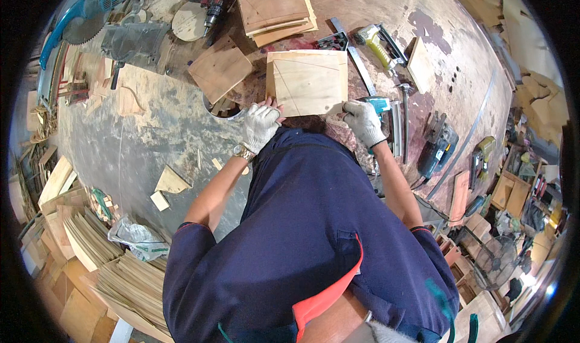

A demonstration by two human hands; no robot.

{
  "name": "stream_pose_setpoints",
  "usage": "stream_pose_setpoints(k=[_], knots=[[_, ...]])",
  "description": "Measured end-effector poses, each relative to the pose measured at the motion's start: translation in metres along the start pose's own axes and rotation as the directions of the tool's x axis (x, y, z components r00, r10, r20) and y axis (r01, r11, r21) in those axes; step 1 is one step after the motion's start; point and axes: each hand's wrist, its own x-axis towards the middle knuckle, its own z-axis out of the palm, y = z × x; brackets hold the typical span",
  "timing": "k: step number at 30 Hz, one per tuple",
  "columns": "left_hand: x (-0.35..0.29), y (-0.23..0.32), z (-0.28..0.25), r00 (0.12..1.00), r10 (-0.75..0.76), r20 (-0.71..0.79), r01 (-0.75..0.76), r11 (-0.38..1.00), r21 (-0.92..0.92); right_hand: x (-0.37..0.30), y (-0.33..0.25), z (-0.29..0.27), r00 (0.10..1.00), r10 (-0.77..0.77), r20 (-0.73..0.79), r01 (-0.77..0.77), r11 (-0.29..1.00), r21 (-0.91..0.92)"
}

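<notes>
A pale square plywood panel (pixel 308 80) with pencil lines lies in front of me, over what looks like another panel whose edges show at its sides. My left hand (pixel 261 125), in a white knitted glove with bare fingertips, pinches its near left corner. At the near right corner, my gloved right hand (pixel 362 122) has its fingers closed on the edge. Just beyond the right hand lies a teal power tool (pixel 377 105), partly hidden by it. Left of the panel rests a browner wooden board (pixel 220 72).
A stack of boards (pixel 272 8) sits at the far side, beside a drill (pixel 212 11). To the right are a yellow-green nail gun (pixel 376 44), a metal ruler (pixel 361 71) and a blue-black power tool (pixel 438 147). A circular saw blade (pixel 84 29) stands far left.
</notes>
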Motion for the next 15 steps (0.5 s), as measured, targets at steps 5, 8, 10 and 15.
stream_pose_setpoints(k=[5,8,10,15], knots=[[0.006,0.009,-0.012,0.994,-0.086,0.064,0.088,0.996,-0.029,-0.002,-0.001,-0.001,1.000,0.027,0.001,-0.027,0.998,0.057],[0.006,0.007,-0.008,0.997,-0.076,0.002,0.076,0.996,-0.039,-0.001,0.006,0.007,1.000,0.019,-0.021,-0.018,0.999,0.044],[0.006,0.006,-0.009,0.999,-0.038,-0.027,0.037,0.999,-0.022,-0.002,0.009,0.008,0.999,-0.010,-0.044,0.013,0.997,0.076],[0.007,0.009,-0.012,0.997,-0.081,-0.021,0.080,0.996,-0.050,-0.002,0.001,0.003,0.998,0.022,-0.060,-0.015,0.993,0.115]])
